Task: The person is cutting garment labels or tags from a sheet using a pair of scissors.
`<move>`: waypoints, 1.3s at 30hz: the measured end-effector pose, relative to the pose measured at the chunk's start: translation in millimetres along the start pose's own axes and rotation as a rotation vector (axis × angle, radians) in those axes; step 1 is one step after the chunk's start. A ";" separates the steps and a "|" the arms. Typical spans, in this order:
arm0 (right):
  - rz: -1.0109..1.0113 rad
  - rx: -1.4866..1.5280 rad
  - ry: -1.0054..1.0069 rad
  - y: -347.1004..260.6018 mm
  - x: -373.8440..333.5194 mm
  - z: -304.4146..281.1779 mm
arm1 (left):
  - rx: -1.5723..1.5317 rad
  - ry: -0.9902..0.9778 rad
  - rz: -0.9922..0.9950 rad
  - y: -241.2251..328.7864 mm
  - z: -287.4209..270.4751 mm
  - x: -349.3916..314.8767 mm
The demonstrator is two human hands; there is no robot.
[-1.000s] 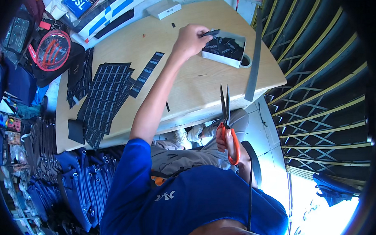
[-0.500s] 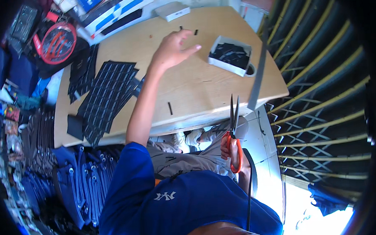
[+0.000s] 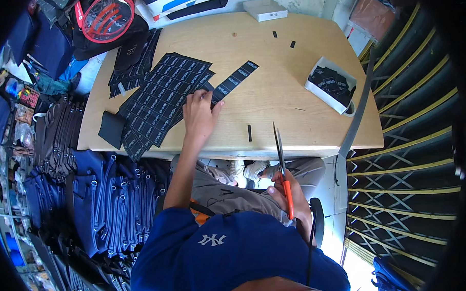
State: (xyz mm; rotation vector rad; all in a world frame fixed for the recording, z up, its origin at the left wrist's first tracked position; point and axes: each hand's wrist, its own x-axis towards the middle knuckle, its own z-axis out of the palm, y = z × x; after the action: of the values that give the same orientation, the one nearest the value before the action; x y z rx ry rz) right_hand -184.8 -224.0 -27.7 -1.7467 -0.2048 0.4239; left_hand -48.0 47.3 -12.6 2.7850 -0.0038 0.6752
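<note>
On the table, a narrow black strip of printed labels (image 3: 236, 83) slants out from beside a fanned stack of black label sheets (image 3: 164, 91). My left hand (image 3: 199, 115) rests at the strip's lower end, which lies between the thumb and the curled fingers. Scissors with orange handles (image 3: 288, 197) are gripped in my right hand (image 3: 282, 191), over my lap in front of the table edge. Their blades point away from me and stand slightly apart. Right of them on the table, a white box (image 3: 313, 89) holds many small cut black labels.
Small black pieces (image 3: 249, 133) lie scattered on the wooden table (image 3: 272, 98). At the back are a white box lid (image 3: 265, 10) and a red-rimmed mesh pouch (image 3: 107, 19). Blue bags (image 3: 109, 206) are piled at left; a folding metal gate (image 3: 407, 139) stands at right.
My left hand has come down and left from above the table's middle to the label strip, which now sticks out farther from the stack. The scissor blades have closed partly. The view has shifted.
</note>
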 end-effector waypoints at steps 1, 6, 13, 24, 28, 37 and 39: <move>0.004 -0.054 -0.008 -1.3 0.6 0.2 | -0.008 0.016 -0.012 3.3 1.6 1.6; 0.029 -0.075 0.064 -5.6 1.9 13.2 | -0.091 -0.015 -0.064 10.2 -1.1 3.2; 0.088 0.117 -0.025 -18.5 7.1 29.8 | -0.241 0.092 -0.064 5.0 -10.1 -21.3; 0.124 0.263 -0.055 -4.4 26.9 70.7 | -0.869 -0.107 -0.329 -8.2 -56.7 -100.7; 0.082 0.267 0.039 -1.2 33.7 83.0 | -1.005 -0.207 -0.355 -8.8 -68.3 -118.8; -0.028 0.326 0.081 -15.2 46.8 105.1 | -1.004 -0.324 -0.300 -12.9 -74.6 -128.9; -0.025 0.346 0.109 -13.0 49.7 109.9 | -1.022 -0.310 -0.194 -15.8 -72.1 -130.1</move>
State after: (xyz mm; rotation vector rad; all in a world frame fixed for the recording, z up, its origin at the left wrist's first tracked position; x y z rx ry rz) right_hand -180.9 -103.6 -42.0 -1.4210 -0.0698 0.3229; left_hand -195.2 73.6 -13.7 1.8302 -0.1069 0.1032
